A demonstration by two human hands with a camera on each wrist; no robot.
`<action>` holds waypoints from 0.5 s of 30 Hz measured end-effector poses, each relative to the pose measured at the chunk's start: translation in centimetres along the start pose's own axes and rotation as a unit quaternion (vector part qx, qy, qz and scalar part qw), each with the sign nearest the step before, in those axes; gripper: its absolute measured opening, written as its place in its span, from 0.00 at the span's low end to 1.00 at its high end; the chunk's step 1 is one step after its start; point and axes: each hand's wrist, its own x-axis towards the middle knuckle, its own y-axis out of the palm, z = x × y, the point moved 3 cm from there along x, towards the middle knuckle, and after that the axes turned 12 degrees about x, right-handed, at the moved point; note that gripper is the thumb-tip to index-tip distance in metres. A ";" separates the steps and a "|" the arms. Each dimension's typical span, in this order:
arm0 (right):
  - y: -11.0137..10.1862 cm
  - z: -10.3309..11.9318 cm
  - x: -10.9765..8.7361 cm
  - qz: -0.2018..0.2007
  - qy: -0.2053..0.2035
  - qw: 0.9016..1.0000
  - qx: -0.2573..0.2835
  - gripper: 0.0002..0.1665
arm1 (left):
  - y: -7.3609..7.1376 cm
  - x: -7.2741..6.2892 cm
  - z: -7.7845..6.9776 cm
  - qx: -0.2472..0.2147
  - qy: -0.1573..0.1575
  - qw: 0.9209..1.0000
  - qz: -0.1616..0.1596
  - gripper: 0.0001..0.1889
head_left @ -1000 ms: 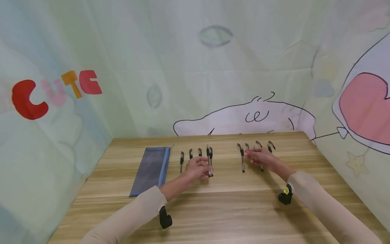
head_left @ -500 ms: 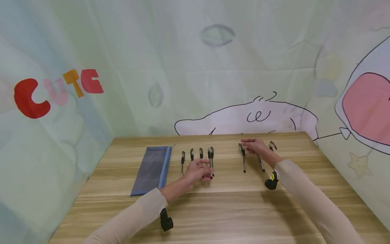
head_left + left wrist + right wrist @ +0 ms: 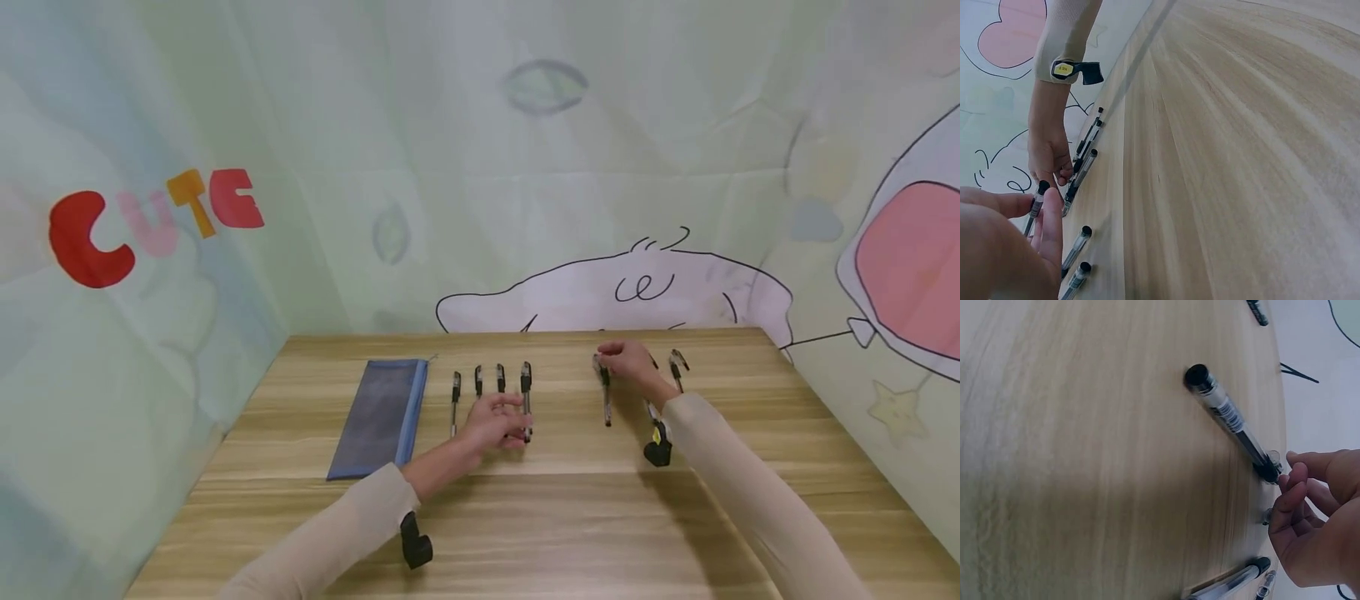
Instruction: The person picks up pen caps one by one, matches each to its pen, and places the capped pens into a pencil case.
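My left hand (image 3: 491,422) pinches a black gel pen (image 3: 1036,205) between thumb and fingers, its dark end pointing up in the left wrist view. In the head view it overlaps another pen lying behind it. My right hand (image 3: 632,367) is at the table's far side, with curled fingers close around a small clear pen cap (image 3: 1274,457). Whether they grip the cap cannot be told. Beside that cap lies a gel pen (image 3: 607,400) with a black end. A further pen (image 3: 651,410) is partly hidden under the right hand and wrist.
A blue mesh zip pouch (image 3: 375,421) lies flat at the left. Several gel pens stand in a row right of it, including one pen (image 3: 455,400) nearest the pouch. Another pen and a cap (image 3: 679,360) lie at the far right. A printed curtain (image 3: 480,192) hangs behind the wooden table (image 3: 562,533).
My right hand has moved left and farther back to the leftmost loose cap, and its fingers have bent in. My left hand's pen now overlaps the pen beside it.
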 end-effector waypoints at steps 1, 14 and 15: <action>0.1 0.0 0.1 -0.001 -0.006 1.000 -0.022 0.21 | 0.1 0.0 0.0 0.000 0.001 1.000 0.003 0.24; 1.4 0.7 1.2 -0.005 -0.096 0.987 -0.128 0.18 | 0.8 0.4 -0.4 -0.019 -0.008 1.000 0.010 0.22; 1.5 0.7 1.2 -0.002 -0.099 0.988 -0.121 0.18 | 0.8 0.4 -0.4 -0.022 -0.011 1.000 0.009 0.22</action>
